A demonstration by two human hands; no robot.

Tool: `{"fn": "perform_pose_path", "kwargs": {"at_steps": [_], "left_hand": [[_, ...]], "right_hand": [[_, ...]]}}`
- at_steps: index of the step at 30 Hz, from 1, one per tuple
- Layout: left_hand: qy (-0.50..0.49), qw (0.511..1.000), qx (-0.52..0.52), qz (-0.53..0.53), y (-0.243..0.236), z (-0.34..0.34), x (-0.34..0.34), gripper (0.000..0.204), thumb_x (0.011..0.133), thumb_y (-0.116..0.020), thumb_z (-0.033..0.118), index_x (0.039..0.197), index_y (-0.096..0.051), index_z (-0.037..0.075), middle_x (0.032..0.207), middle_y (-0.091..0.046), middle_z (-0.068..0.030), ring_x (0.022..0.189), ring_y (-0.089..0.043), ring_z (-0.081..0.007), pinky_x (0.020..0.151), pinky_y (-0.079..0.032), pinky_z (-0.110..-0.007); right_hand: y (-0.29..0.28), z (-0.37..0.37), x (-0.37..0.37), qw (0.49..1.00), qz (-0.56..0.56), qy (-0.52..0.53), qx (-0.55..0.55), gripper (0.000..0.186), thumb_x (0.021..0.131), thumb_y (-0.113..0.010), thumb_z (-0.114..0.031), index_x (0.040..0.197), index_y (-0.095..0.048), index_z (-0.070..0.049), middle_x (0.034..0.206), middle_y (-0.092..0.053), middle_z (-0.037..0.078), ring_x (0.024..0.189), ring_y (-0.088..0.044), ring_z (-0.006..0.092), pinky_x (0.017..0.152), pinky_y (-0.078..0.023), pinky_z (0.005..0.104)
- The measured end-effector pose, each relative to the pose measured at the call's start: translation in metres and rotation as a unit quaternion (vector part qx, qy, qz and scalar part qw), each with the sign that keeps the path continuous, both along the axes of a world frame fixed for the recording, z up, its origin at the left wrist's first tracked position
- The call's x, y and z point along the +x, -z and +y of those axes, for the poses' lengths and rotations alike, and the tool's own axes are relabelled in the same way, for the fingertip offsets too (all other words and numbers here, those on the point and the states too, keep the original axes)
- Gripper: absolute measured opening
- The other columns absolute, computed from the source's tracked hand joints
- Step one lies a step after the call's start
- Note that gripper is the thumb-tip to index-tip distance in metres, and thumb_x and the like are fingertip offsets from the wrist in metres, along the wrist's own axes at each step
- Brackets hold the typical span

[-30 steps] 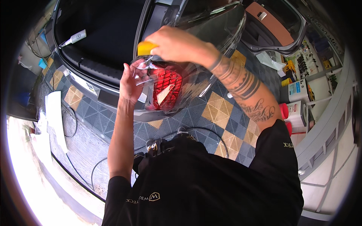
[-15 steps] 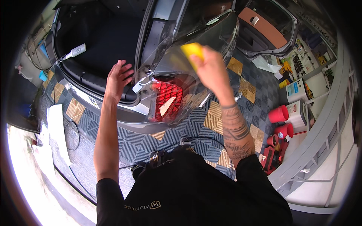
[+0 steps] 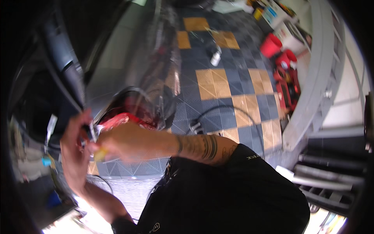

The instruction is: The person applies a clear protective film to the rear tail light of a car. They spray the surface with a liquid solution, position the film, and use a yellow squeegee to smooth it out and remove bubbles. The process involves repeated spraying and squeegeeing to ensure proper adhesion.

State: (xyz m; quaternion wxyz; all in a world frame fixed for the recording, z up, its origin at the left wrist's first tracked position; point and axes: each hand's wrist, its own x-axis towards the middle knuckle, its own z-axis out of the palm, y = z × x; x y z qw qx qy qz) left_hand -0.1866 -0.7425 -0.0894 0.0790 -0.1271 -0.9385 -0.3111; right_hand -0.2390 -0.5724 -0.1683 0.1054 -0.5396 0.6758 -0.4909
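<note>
My right hand [image 3: 122, 141] reaches across to the left, closed round a yellow squeegee [image 3: 101, 154] whose edge is smeared by motion. My left hand [image 3: 74, 150] is right beside it at the car's rear corner; its fingers are blurred, and whether they grip anything I cannot make out. Just beyond the hands, the red tail light [image 3: 126, 120] is partly covered by my right hand. Clear, wrinkled film [image 3: 165, 66] hangs loose over the grey rear side panel [image 3: 113, 46] and around the light.
A white bottle [image 3: 215, 58] is on the tiled floor [image 3: 212, 84]. A dark hose [image 3: 230, 108] curves near my feet. Red buckets [image 3: 271, 45] stand at the right beside a grey metal frame [image 3: 311, 78]. The open dark boot [image 3: 31, 89] is at the left.
My right hand has swung from the upper side panel down and left with the squeegee, beside my left hand. The view has turned, bringing the car further left.
</note>
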Motion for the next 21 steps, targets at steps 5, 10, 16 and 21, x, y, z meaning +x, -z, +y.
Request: {"fn": "perform_pose_path", "kwargs": {"at_steps": [5, 10, 16, 21], "left_hand": [[0.175, 0.962, 0.025, -0.209, 0.062, 0.083, 0.012, 0.076, 0.086, -0.048, 0.061, 0.12, -0.059, -0.005, 0.074, -0.062, -0.0114, 0.052, -0.051, -0.0157, 0.045, -0.036, -0.028], [0.318, 0.907, -0.008, -0.275, 0.175, 0.197, -0.031, 0.037, 0.07, -0.078, 0.012, 0.1, -0.063, -0.003, 0.074, -0.066, -0.0104, 0.057, -0.059, -0.0231, 0.046, -0.044, -0.03], [0.347, 0.925, 0.157, -0.024, 0.275, 0.369, -0.1, 0.012, 0.074, -0.071, 0.019, 0.08, -0.061, 0.014, 0.076, -0.07, -0.0026, 0.058, -0.056, -0.0141, 0.054, -0.048, -0.027], [0.251, 0.904, 0.25, 0.241, 0.341, 0.426, -0.146, 0.005, 0.083, -0.061, 0.018, 0.083, -0.058, 0.013, 0.075, -0.066, -0.0031, 0.064, -0.057, -0.0213, 0.056, -0.048, -0.032]], "right_hand": [[0.07, 0.105, 0.07, 0.959, -0.188, 0.162, -0.133, 0.03, 0.08, -0.068, -0.014, 0.099, -0.048, -0.002, 0.095, -0.053, 0.013, 0.082, -0.058, 0.034, 0.066, -0.048, 0.041], [0.195, 0.235, 0.057, 0.86, -0.413, 0.185, -0.237, 0.054, 0.073, -0.076, -0.016, 0.114, -0.045, -0.002, 0.12, -0.047, 0.012, 0.107, -0.053, 0.0283, 0.084, -0.045, 0.0404], [0.716, 0.417, 0.157, 0.438, -0.474, 0.681, 0.346, 0.13, 0.055, -0.088, -0.043, 0.149, -0.004, -0.012, 0.148, -0.019, 0.03, 0.132, -0.025, 0.0522, 0.105, -0.03, 0.0572], [0.884, 0.47, 0.201, 0.404, -0.78, 0.473, 0.064, 0.095, 0.063, -0.054, 0.013, 0.144, -0.027, -0.029, 0.12, -0.055, 0.013, 0.079, -0.063, 0.0266, 0.052, -0.051, 0.0385]]}}
